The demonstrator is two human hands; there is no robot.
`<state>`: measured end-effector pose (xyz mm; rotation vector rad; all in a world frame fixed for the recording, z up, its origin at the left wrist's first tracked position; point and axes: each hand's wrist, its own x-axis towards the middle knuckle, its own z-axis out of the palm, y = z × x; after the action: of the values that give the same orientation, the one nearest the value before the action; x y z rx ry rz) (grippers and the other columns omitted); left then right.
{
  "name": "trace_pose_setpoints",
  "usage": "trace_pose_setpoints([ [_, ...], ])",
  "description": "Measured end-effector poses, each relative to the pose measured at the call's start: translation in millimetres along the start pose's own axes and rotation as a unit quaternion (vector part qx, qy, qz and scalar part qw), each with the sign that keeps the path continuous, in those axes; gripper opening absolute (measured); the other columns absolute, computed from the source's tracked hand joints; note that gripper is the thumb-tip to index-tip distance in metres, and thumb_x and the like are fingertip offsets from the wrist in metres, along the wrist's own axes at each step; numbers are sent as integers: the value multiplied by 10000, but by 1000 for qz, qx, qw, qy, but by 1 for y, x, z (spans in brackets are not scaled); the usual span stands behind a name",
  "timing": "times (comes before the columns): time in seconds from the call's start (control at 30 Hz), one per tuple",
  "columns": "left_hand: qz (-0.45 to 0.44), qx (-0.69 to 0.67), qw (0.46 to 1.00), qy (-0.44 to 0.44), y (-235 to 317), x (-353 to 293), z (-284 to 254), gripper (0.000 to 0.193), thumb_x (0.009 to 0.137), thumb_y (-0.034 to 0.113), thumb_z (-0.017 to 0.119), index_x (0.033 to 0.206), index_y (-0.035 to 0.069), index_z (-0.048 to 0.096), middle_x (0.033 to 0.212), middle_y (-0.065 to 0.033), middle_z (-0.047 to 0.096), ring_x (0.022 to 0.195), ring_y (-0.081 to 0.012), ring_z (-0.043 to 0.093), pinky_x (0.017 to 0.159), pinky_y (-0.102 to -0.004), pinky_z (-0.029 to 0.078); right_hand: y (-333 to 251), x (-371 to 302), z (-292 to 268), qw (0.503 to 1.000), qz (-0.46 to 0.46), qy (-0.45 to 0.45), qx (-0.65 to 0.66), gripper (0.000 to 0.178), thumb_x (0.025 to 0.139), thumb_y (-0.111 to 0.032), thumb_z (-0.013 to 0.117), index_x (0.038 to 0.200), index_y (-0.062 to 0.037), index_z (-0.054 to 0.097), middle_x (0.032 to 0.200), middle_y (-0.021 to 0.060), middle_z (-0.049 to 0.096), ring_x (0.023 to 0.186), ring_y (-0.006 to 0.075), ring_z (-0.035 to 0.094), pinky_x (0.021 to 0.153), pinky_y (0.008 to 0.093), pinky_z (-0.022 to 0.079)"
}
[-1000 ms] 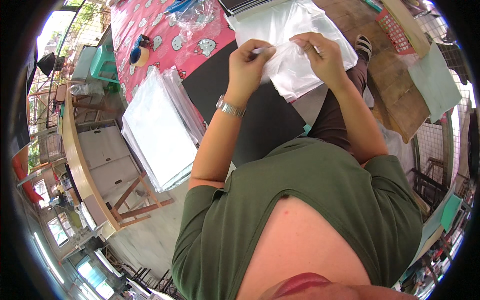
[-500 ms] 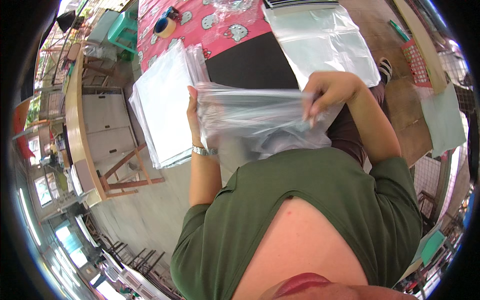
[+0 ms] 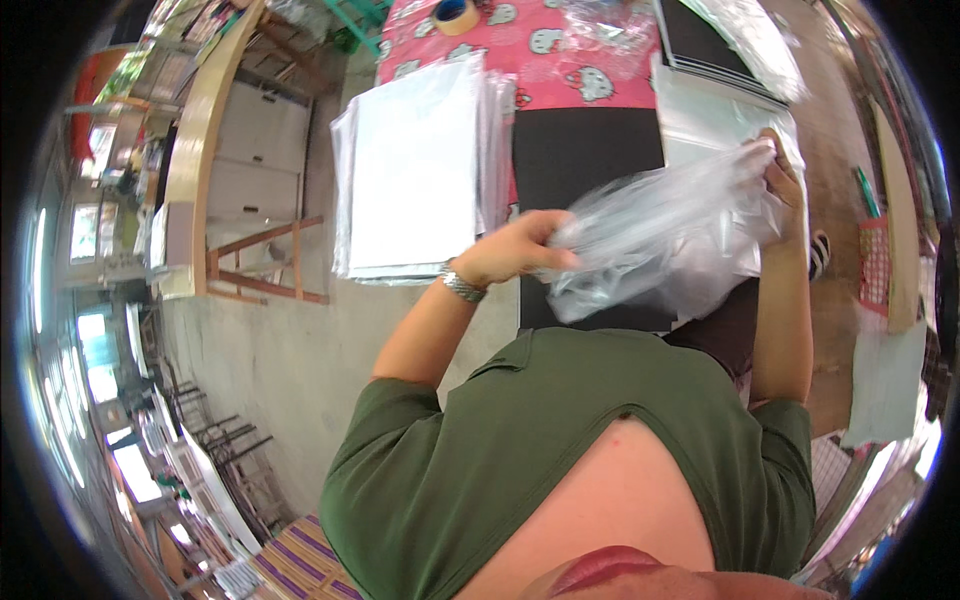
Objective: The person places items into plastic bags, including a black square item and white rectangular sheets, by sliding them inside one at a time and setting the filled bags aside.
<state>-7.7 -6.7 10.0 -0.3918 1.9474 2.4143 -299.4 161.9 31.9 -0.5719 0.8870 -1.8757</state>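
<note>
A clear plastic bag (image 3: 650, 225), crumpled and blurred by motion, stretches between my two hands. My left hand (image 3: 520, 245), with a metal watch band at the wrist, pinches its left end. At the other end, my right hand (image 3: 785, 175) grips the plastic above a pile of silvery plastic sheets. Below the bag lies a black board (image 3: 585, 150) on the table. To the left is a stack of white sheets in clear plastic (image 3: 415, 165). The silvery plastic sheets (image 3: 695, 115) lie on the right, partly hidden by the bag.
A pink patterned tablecloth (image 3: 535, 85) covers the table. On it are a tape roll (image 3: 456, 16) and loose clear plastic (image 3: 610, 30). Black boards (image 3: 705, 45) lie at the far right. A wooden trestle (image 3: 270, 265) stands left; a red basket (image 3: 874, 265) is at right.
My view has turned, so the table appears farther right. Both hands have carried the plastic bag to the right, over the black board and silvery sheets.
</note>
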Motion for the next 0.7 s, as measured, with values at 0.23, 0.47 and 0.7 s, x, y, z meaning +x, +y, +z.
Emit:
trace_pose_setpoints([
  [0.23,179,-336,916,129,33,2,-30,194,915,168,460,990,24,568,982,-90,611,935,-210,597,847,-324,469,4,4,-43,872,245,-209,-369,335,863,-291,578,1105,-62,553,925,45,618,798,119,589,676,248,487],
  [0.47,-43,28,996,-74,11,6,-20,284,834,237,617,1016,25,564,872,20,562,748,-68,491,713,-228,409,16,-4,-21,995,-36,88,-5,359,914,-157,467,1257,-62,420,821,78,586,717,178,577,583,267,476],
  [0.7,108,-352,921,125,-9,15,-71,276,844,185,536,1035,-11,571,1011,-127,619,893,-241,603,792,-379,484,10,15,-37,923,211,-249,-204,440,881,-304,550,1186,-7,439,637,-35,463,408,28,341,381,186,292],
])
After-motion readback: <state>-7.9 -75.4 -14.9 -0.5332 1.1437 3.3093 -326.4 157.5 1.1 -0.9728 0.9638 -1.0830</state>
